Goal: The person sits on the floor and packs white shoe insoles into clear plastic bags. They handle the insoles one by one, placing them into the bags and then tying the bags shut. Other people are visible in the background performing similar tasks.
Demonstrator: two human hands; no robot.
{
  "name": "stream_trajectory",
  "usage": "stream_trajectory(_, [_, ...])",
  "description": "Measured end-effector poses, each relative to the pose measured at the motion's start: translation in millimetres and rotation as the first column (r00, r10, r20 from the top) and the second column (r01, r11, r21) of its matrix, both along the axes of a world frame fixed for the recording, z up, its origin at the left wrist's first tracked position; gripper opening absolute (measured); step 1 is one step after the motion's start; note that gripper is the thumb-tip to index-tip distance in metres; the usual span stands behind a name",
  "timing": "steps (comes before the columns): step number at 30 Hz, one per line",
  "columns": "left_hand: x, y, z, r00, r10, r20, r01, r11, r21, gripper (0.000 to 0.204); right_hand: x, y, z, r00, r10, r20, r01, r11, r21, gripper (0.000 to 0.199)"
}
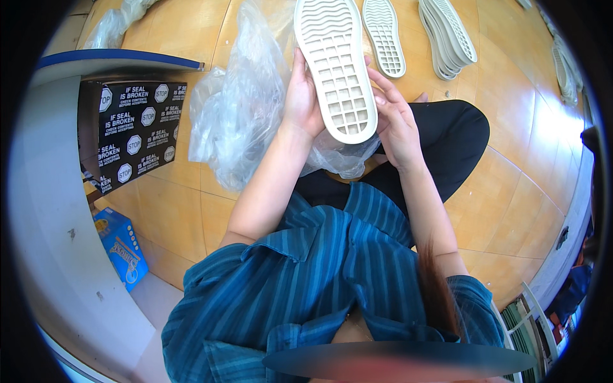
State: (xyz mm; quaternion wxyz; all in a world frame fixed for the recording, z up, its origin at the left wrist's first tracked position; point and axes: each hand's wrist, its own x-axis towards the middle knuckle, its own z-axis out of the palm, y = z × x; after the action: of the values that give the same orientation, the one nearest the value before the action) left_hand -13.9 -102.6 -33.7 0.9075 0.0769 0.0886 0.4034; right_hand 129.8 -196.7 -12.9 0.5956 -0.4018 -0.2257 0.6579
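Observation:
A cream-coloured shoe sole (338, 70) is held up between my two hands, its wavy and gridded side facing me. My left hand (305, 96) grips its left edge, the fingers partly hidden behind it. On the opposite edge, near the heel end, my right hand (396, 118) closes with thumb and bent fingers. Beyond it on the floor lies a single similar sole (384, 38). Farther right, several more soles lie in a stack (448, 38). Crumpled clear plastic bags (239, 108) spread beside and beneath my left forearm.
A black printed carton (137, 131) stands at the left under a blue-edged board (121, 57), with a blue box (120, 246) nearer. More soles (567, 70) lie at the far right. My crossed leg (453, 137) rests on the tan tiled floor (504, 198).

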Motion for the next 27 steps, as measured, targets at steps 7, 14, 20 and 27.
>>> stream_trajectory(7, [-7.6, 10.5, 5.8, 0.999, 0.03, 0.012, -0.029, 0.998, -0.052, 0.079, 7.0, 7.8, 23.9, 0.916, -0.251, 0.313, 0.203, 0.963, 0.177, 0.043])
stream_trajectory(14, [-11.8, 17.8, 19.6, 0.993, 0.095, -0.074, -0.095, 0.995, 0.005, 0.081, 27.0, -44.6, 162.2, 0.909, 0.078, -0.408, 0.315, 0.51, 0.8, 0.012])
stream_trajectory(20, [-14.0, 19.1, 20.2, 0.985, 0.133, 0.106, -0.128, 0.99, -0.054, 0.083, 30.1, -36.4, 202.8, 0.975, 0.213, -0.06, -0.053, 0.485, 0.873, 0.004])
stream_trajectory(27, [-14.8, 11.9, 20.5, 0.972, 0.076, 0.221, -0.067, 0.997, -0.048, 0.082, 27.0, -48.0, 209.1, 0.938, 0.306, -0.164, -0.08, 0.651, 0.755, 0.012])
